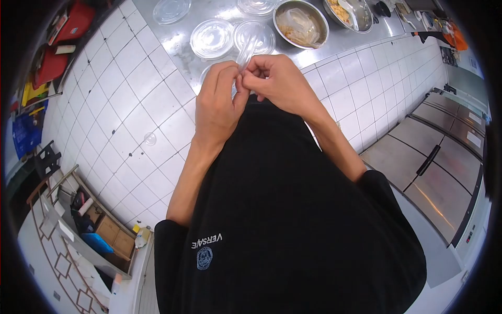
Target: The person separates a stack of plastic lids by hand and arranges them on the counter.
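My left hand [218,102] and my right hand [280,81] meet at the near edge of the steel table, fingers bent and pinched together. Between their fingertips is a thin piece of clear plastic [247,51] that sticks up beyond the fingers. Its lower part is hidden by the hands, so its exact kind does not show. Just past the hands lie round clear plastic lids, among them a left one [212,39] and a right one [260,35]. Another clear round piece is partly covered by my left hand.
A steel bowl [322,39] holding a plastic bag [300,26] stands right of the lids. Beyond it is a second bowl [367,21] with orange-yellow food and a spoon. White floor tiles [141,99] surround the table. A steel refrigerator [444,162] stands right, a cluttered shelf [104,225] lower left.
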A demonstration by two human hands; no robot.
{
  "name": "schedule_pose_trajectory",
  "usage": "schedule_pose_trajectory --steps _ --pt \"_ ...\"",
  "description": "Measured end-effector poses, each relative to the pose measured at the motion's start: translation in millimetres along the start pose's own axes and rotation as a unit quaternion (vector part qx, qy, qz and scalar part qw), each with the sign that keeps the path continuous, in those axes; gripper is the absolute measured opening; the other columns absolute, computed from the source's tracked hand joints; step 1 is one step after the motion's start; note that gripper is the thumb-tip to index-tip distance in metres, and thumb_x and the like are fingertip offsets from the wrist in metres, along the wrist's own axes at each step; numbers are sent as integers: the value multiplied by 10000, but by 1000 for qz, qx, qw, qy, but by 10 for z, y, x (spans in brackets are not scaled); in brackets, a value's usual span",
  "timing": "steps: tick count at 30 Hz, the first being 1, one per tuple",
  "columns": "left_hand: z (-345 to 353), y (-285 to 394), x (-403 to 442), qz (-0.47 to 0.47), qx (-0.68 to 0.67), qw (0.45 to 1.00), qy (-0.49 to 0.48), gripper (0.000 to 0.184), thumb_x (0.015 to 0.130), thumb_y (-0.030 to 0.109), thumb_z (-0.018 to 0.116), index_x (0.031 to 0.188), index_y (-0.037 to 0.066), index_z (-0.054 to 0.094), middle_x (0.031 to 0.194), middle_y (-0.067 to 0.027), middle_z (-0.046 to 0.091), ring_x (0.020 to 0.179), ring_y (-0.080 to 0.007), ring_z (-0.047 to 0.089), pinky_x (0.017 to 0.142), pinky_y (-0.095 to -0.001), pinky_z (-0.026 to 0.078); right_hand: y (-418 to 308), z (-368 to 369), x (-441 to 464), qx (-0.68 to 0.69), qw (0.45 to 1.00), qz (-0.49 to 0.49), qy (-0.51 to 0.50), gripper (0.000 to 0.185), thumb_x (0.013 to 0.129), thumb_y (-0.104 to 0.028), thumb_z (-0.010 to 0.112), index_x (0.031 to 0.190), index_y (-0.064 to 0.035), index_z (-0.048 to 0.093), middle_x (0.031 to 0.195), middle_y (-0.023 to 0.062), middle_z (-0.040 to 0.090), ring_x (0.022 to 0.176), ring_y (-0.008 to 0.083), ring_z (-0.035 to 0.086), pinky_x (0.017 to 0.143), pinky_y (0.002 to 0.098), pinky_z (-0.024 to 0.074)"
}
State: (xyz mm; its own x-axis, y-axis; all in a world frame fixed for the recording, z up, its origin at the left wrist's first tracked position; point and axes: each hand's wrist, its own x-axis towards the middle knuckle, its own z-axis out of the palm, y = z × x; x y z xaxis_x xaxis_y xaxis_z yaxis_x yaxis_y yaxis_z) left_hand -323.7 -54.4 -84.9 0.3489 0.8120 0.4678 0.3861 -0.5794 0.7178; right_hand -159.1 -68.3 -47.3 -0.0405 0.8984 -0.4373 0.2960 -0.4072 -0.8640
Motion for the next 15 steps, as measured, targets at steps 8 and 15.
schedule_pose_trajectory --steps 8,15 --pt "124 -93 -157 1 13 1000 14 316 763 -61 738 1031 4 582 1017 -122 636 905 -320 650 724 -412 546 311 170 82 17 998 -37 40 268 852 -247 674 837 18 707 702 103 641 667 169 573 648 328 474" --pt "251 -93 -127 -5 8 999 45 284 782 -65 726 1016 11 583 1009 -122 637 855 -314 656 694 -405 545 353 152 78 20 997 -42 68 268 858 -246 667 788 12 662 671 61 577 650 135 517 625 314 441"
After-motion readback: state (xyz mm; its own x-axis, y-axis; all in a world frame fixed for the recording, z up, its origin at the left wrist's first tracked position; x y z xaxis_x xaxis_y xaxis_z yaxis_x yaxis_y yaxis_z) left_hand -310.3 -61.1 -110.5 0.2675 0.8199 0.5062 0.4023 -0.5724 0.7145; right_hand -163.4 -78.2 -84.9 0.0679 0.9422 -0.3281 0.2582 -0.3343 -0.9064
